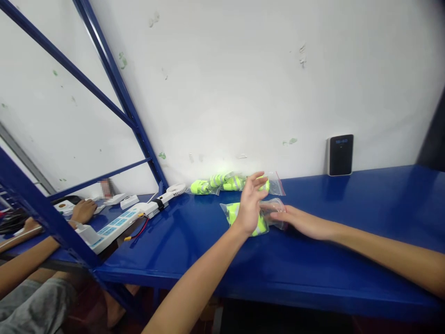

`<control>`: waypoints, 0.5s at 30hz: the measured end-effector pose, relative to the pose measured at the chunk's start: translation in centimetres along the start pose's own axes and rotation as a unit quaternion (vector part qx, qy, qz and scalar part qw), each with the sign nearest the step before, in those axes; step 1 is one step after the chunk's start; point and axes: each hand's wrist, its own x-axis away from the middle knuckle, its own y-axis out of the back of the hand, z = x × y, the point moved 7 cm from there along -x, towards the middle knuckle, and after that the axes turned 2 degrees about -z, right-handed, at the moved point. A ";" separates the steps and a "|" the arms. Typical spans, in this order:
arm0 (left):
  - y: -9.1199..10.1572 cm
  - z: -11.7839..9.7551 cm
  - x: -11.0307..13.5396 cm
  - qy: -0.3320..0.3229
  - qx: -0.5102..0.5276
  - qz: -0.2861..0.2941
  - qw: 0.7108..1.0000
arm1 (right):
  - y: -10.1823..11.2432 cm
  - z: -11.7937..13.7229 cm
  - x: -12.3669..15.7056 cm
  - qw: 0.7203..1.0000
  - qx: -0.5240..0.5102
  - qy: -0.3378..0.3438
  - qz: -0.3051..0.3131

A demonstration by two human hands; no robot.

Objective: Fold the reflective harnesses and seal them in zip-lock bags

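Note:
My left hand (251,204) stands with its fingers spread, just over a neon yellow reflective strip bundle (239,215) in a clear plastic bag (273,212) on the blue shelf top (333,250). My right hand (299,221) comes in from the right, its fingertips lying on the bag's clear end. I cannot tell whether they grip it. Behind my left hand, more bagged neon bundles (217,182) lie along the wall, and my fingers partly hide them.
A black wall-mounted device (340,155) stands at the back right. To the left are a white power strip (116,225) with red and black wires (139,230) and a small white fan (176,189). Beyond a blue steel frame (120,88), a co-worker's hand (83,211) rests on a neighbouring bench.

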 end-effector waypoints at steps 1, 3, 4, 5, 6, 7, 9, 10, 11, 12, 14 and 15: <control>0.5 0.3 -0.6 -0.002 -0.003 0.006 1.000 | -0.2 -0.1 0.0 1.000 -0.017 -0.006 0.013; 1.5 1.2 -1.5 -0.010 -0.039 0.040 0.998 | -0.7 -0.3 -0.2 0.998 -0.037 -0.023 0.056; 1.7 1.9 -1.8 -0.005 -0.067 0.075 0.995 | -0.6 -0.4 -0.2 0.997 -0.031 -0.025 0.063; 1.8 2.9 -1.8 0.012 -0.090 0.121 0.988 | -0.5 -0.4 -0.3 0.997 -0.021 -0.025 0.065; 1.5 4.0 -1.7 0.029 -0.107 0.181 0.977 | -0.2 -0.5 -0.4 0.998 -0.011 -0.024 0.061; 1.2 5.0 -1.3 0.046 -0.116 0.238 0.963 | 0.2 -0.6 -0.6 0.998 -0.002 -0.025 0.051; 0.6 6.7 -0.4 0.079 -0.110 0.329 0.935 | 1.2 -0.9 -0.8 0.999 0.027 -0.028 0.021; 0.4 7.3 0.0 0.095 -0.100 0.355 0.924 | 1.8 -1.1 -0.8 0.999 0.043 -0.030 0.003; 0.2 7.7 0.3 0.112 -0.091 0.369 0.918 | 2.3 -1.2 -0.9 0.998 0.058 -0.034 -0.016; 0.1 8.1 0.4 0.129 -0.084 0.370 0.916 | 2.7 -1.4 -1.0 0.996 0.072 -0.039 -0.033; 0.1 8.6 0.3 0.157 -0.089 0.351 0.919 | 3.3 -1.8 -1.2 0.992 0.104 -0.050 -0.058; 0.2 8.8 0.1 0.168 -0.102 0.341 0.919 | 3.4 -2.0 -1.4 0.988 0.126 -0.058 -0.065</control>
